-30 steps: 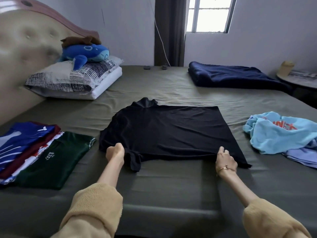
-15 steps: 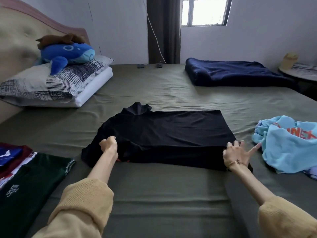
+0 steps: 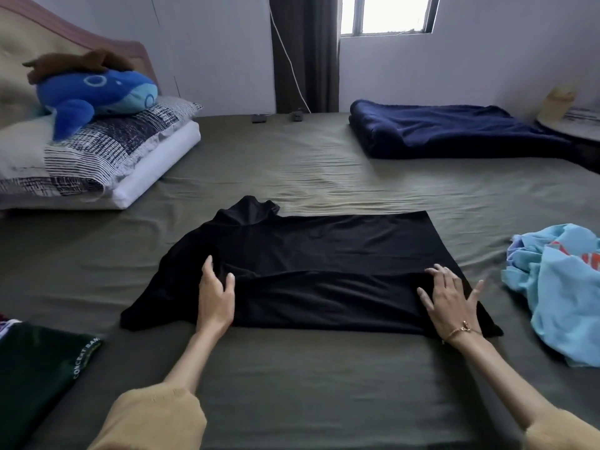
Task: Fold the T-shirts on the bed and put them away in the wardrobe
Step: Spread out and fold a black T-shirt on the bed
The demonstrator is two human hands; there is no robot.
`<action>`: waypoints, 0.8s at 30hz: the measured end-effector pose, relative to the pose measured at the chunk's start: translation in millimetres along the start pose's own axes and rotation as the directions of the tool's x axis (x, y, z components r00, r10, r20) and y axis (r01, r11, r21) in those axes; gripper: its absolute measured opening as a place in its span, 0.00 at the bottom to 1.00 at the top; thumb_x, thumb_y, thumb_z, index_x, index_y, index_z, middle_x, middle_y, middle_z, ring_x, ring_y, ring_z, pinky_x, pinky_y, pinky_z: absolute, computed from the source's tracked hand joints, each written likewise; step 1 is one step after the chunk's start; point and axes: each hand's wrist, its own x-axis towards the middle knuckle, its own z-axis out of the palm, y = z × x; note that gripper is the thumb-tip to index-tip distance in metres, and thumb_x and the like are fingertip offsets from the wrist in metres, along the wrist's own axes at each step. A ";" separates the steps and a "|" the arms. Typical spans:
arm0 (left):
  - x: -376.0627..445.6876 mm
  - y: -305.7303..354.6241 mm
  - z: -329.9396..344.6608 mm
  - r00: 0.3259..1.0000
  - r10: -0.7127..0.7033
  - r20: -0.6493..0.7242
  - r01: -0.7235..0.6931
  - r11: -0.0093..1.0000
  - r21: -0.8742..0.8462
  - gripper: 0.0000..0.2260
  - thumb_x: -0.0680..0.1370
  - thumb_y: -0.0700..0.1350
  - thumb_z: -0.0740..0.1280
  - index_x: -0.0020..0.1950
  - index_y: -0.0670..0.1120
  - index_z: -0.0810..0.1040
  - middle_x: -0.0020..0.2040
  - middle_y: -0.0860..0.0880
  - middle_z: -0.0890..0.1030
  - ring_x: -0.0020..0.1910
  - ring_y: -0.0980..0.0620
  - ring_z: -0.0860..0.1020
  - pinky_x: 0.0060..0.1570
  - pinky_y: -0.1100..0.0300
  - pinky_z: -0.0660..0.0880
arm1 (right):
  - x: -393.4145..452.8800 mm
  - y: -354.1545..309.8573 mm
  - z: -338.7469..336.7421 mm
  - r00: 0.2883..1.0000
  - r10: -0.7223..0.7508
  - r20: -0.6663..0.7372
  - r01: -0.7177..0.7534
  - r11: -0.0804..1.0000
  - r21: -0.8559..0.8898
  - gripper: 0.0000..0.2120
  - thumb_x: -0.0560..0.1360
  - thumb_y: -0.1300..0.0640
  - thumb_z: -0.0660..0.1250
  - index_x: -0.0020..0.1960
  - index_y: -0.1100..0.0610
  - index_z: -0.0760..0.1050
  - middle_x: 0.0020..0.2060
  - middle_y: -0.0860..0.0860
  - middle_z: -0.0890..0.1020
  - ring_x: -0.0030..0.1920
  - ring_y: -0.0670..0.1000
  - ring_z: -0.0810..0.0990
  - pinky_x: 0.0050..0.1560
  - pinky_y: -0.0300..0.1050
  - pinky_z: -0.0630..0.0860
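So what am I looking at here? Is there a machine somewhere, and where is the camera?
There is no machine: these are a person's two bare hands, filmed by one wide-angle camera worn on the head, looking forward and down. The bed has an olive sheet. In the middle lies a black T-shirt, its near edge folded over. The left hand and the right hand both lie on it with fingers spread; nothing is gripped. At the right is a crumpled light blue T-shirt, not yet folded. At the lower left is a folded dark green T-shirt. Farther off are pillows with a blue plush whale on top, and a navy blanket.
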 end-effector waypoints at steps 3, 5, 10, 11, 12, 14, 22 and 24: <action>-14.9 -8.2 12.2 0.983 0.160 0.090 -0.183 0.905 0.385 0.25 0.82 0.48 0.55 0.78 0.45 0.52 0.78 0.47 0.51 0.77 0.53 0.45 0.74 0.48 0.40 | -12.8 -0.8 3.7 0.987 -0.109 -0.119 0.109 0.994 -0.010 0.25 0.72 0.58 0.70 0.68 0.60 0.70 0.69 0.56 0.70 0.70 0.55 0.67 0.66 0.73 0.49; -24.3 -7.4 19.6 0.950 0.202 0.238 -0.299 0.807 0.510 0.26 0.82 0.55 0.51 0.78 0.48 0.49 0.78 0.51 0.45 0.76 0.58 0.39 0.71 0.46 0.32 | -18.6 0.2 -0.9 0.991 -0.059 -0.120 0.063 0.998 0.031 0.22 0.70 0.63 0.70 0.64 0.61 0.73 0.68 0.57 0.71 0.70 0.55 0.68 0.67 0.71 0.51; -36.2 8.9 40.2 0.824 0.254 0.506 -0.518 0.700 0.491 0.38 0.68 0.64 0.33 0.77 0.56 0.48 0.78 0.58 0.45 0.71 0.66 0.35 0.66 0.45 0.26 | -13.7 4.5 -9.2 0.981 -0.082 0.174 0.076 0.996 0.039 0.14 0.80 0.60 0.53 0.63 0.49 0.66 0.75 0.47 0.57 0.76 0.45 0.49 0.71 0.64 0.42; -38.8 13.8 44.9 0.806 0.266 0.529 -0.542 0.691 0.478 0.38 0.68 0.64 0.33 0.77 0.56 0.48 0.78 0.59 0.45 0.71 0.66 0.35 0.66 0.45 0.26 | -10.1 5.4 -10.2 0.980 -0.066 0.187 0.057 0.997 0.052 0.14 0.80 0.60 0.52 0.63 0.50 0.66 0.75 0.47 0.57 0.76 0.45 0.48 0.71 0.65 0.41; -41.9 21.3 49.9 0.789 0.270 0.552 -0.560 0.685 0.465 0.36 0.70 0.64 0.34 0.77 0.57 0.49 0.77 0.59 0.45 0.71 0.66 0.35 0.66 0.45 0.26 | -5.0 7.8 -12.0 0.981 -0.054 0.184 0.045 0.998 0.053 0.15 0.79 0.62 0.52 0.63 0.51 0.66 0.75 0.47 0.58 0.76 0.45 0.49 0.70 0.66 0.41; -47.9 34.8 60.2 0.761 0.244 0.601 -0.570 0.693 0.440 0.27 0.78 0.60 0.42 0.77 0.56 0.50 0.77 0.59 0.46 0.73 0.65 0.37 0.67 0.46 0.27 | 5.5 13.4 -14.9 0.985 -0.042 0.168 0.018 0.990 0.141 0.16 0.78 0.65 0.54 0.63 0.53 0.65 0.72 0.48 0.63 0.75 0.46 0.54 0.70 0.66 0.41; -66.0 51.8 91.3 0.694 0.279 0.663 -0.624 0.693 0.362 0.23 0.83 0.50 0.49 0.77 0.57 0.46 0.77 0.58 0.44 0.74 0.64 0.40 0.73 0.52 0.33 | 44.0 24.2 -27.8 0.949 -0.155 0.276 0.163 0.987 -0.007 0.18 0.74 0.52 0.65 0.63 0.50 0.71 0.57 0.48 0.73 0.66 0.49 0.65 0.71 0.66 0.45; -66.5 49.5 92.8 0.702 0.289 0.651 -0.630 0.679 0.377 0.23 0.83 0.51 0.49 0.77 0.58 0.44 0.77 0.59 0.43 0.74 0.64 0.39 0.74 0.53 0.33 | 50.2 26.1 -27.5 0.950 -0.150 0.275 0.168 0.985 -0.044 0.16 0.75 0.50 0.63 0.61 0.52 0.73 0.59 0.49 0.72 0.66 0.50 0.64 0.70 0.66 0.43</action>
